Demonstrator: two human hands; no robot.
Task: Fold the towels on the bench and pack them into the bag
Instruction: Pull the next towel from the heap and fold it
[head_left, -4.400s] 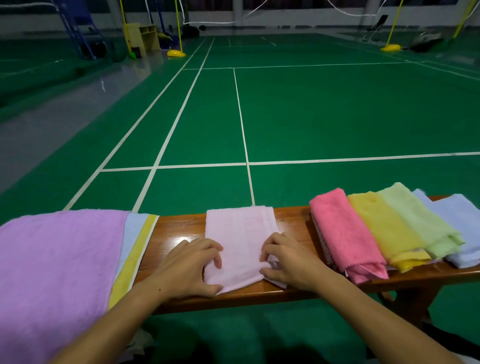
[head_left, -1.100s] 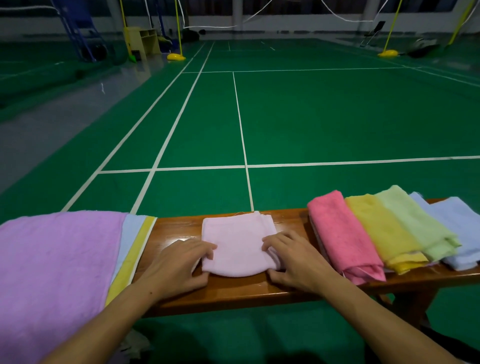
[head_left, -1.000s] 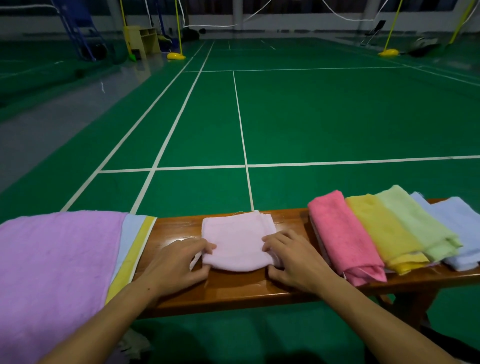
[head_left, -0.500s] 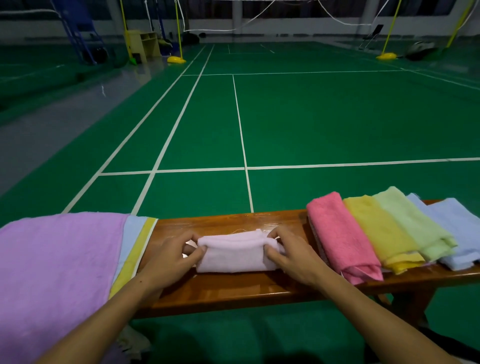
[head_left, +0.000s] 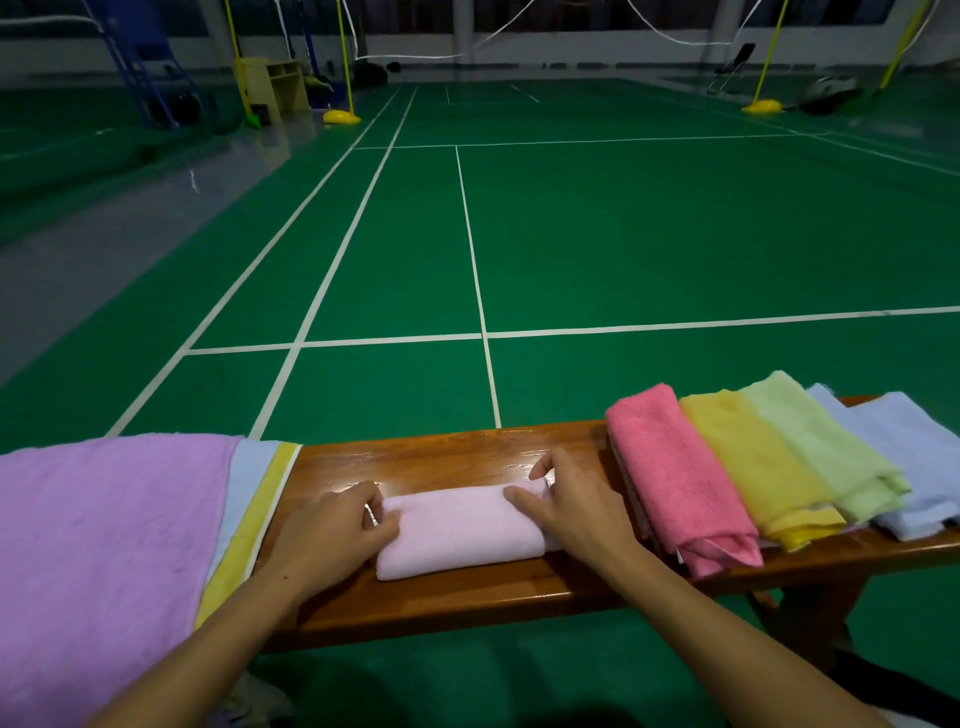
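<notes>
Towels are partly done: the pale pink towel (head_left: 460, 530) lies folded small mid-surface with the left hand (head_left: 332, 532) and right hand (head_left: 569, 506) curling fingers round its ends, four folded towels (head_left: 769, 462) lie right, flat towels (head_left: 109, 545) wait left, no bag visible

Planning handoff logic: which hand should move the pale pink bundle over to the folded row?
Right. The right hand grips the pale pink towel at the end nearest the folded row, next to the pink towel; the left hand would cross over.
</notes>
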